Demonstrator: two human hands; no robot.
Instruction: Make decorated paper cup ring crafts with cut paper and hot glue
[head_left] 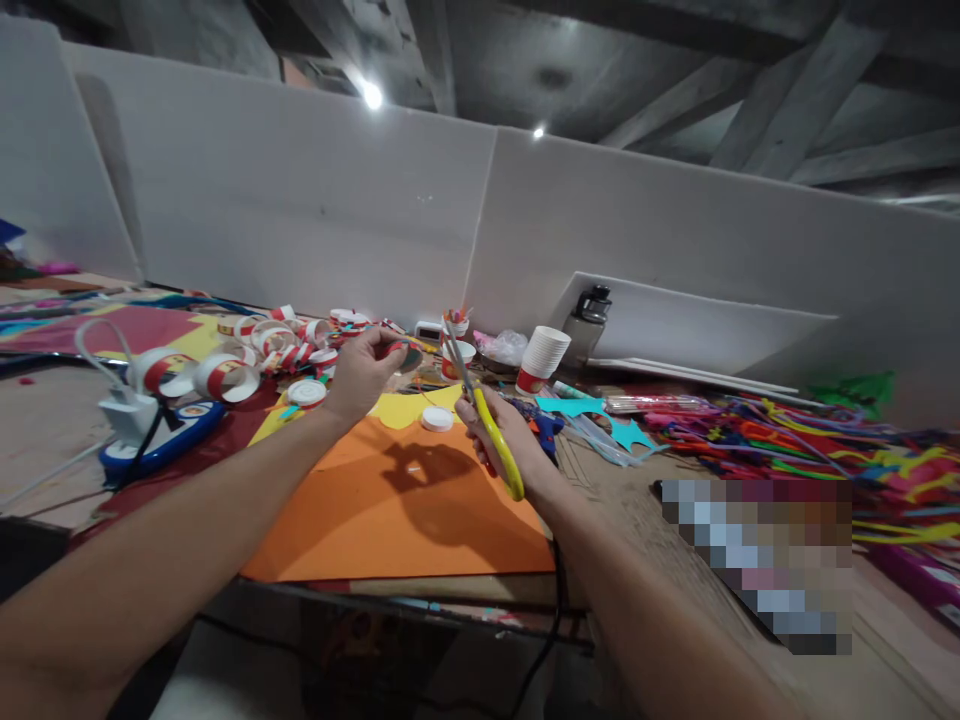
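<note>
My left hand (364, 375) is closed on a small dark disc with a red edge (409, 357), held above the back of an orange sheet (420, 540). To its right, my right hand (499, 430) grips scissors with yellow handles (495, 440). Their metal blades point up and away, and look slightly parted. Below and between the hands a white round lid (437, 418) lies where the orange sheet meets a yellow one (390, 408). Both hands cast shadows on the orange sheet.
Curled red-and-white paper cup strips (277, 340) lie at the back left, near a blue power strip (165, 440). Stacked paper cups (544, 358) and a dark bottle (586, 325) stand behind. Colourful pipe cleaners (795, 435) and a pixelated device (757, 570) lie at the right.
</note>
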